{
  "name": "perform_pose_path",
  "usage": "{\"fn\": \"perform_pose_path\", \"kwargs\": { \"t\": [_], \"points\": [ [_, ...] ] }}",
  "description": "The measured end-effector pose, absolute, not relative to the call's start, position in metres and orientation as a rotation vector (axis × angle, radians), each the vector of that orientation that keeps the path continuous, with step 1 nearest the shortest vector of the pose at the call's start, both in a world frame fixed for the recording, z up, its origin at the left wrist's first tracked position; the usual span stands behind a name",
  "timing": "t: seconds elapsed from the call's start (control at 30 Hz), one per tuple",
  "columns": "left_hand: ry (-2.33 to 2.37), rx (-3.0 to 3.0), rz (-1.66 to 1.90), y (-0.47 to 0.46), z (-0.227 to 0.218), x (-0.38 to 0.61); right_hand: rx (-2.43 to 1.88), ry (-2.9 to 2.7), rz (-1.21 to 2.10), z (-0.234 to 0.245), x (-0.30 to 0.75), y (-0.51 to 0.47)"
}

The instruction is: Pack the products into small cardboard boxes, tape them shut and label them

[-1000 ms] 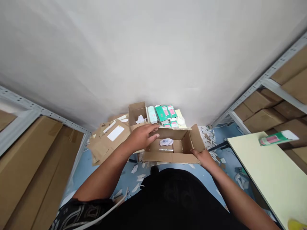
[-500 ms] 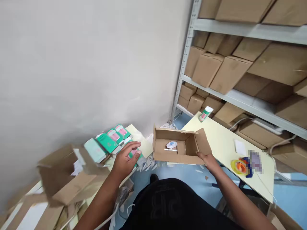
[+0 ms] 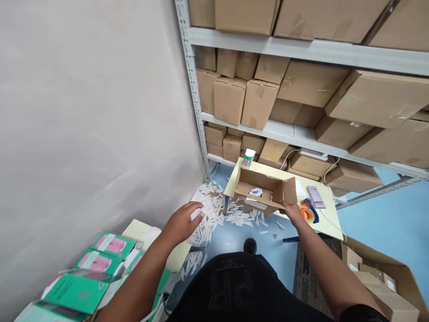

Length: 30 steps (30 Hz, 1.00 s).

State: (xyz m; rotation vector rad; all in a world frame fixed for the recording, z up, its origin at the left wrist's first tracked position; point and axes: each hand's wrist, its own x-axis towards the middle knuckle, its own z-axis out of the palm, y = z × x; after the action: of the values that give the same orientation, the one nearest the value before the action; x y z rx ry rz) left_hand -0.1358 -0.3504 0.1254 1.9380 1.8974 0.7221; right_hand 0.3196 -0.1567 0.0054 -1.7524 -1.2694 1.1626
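Carton, place: an open-topped carton (image 3: 263, 180) is held out ahead of the body, up and to the right of the left hand (image 3: 184, 222), and up and to the left of the right hand (image 3: 290, 212).
Carton, long axis: the length is laid left to right across the view, with the right end slightly lower in the picture.
Nearer hand: the right, which is in contact; the left is kept well apart from the carton.
Right hand: the near right corner is gripped, beside the raised end flap (image 3: 290, 191); the fingers are partly hidden by the cardboard.
Left hand: nothing is held; the fingers are loosely curved, with the thumb set apart from them.
Carton, inside: 1 crumpled white paper (image 3: 255, 192) is seen on the bottom.
Behind the carton: the pale table (image 3: 330, 220) is partly covered from view; whether it is touched cannot be told.
Table edges: 1 green-and-white box (image 3: 248, 158) is stood near the far left corner; an orange-centred tape roll (image 3: 307, 216) is placed just beside the right wrist.
Gap between the 2 hands: only blue floor (image 3: 229, 245) and white paper scraps (image 3: 209, 213) are seen below.
Limits: the far side is bounded by the shelf rack (image 3: 241, 43), the left by the wall (image 3: 100, 107); green boxes (image 3: 75, 290) are spread beside the left forearm.
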Motion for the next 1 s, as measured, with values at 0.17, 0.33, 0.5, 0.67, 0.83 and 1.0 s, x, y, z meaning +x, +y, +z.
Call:
{"fn": "perform_pose_path", "kwargs": {
  "t": [0.17, 0.33, 0.5, 0.67, 0.83, 1.0],
  "points": [
    [1.886, 1.941, 0.716, -0.255, 0.132, -0.093, -1.770, -1.229, 1.232, -0.013, 0.344, -0.084],
    [1.920, 1.869, 0.777, -0.161, 0.135, -0.030, -1.865, -1.294, 1.244, -0.032, 0.362, -0.034],
    [2.057, 1.814, 0.609, -0.052, 0.149, 0.032, -1.684, -1.362, 1.557, -0.018, 0.381, -0.019],
    [2.205, 1.741, 0.261, 0.083, 0.144, 0.064, -1.516, -1.429, 1.544, 0.007, 0.408, -0.030],
    [2.207, 1.547, -0.143, 0.179, 0.095, 0.078, -1.616, -1.262, 1.355, 0.022, 0.417, -0.058],
    [2.171, 1.521, -0.173, 0.209, 0.053, 0.069, -1.721, -1.012, 1.195, 0.040, 0.405, -0.094]
  ]
}}
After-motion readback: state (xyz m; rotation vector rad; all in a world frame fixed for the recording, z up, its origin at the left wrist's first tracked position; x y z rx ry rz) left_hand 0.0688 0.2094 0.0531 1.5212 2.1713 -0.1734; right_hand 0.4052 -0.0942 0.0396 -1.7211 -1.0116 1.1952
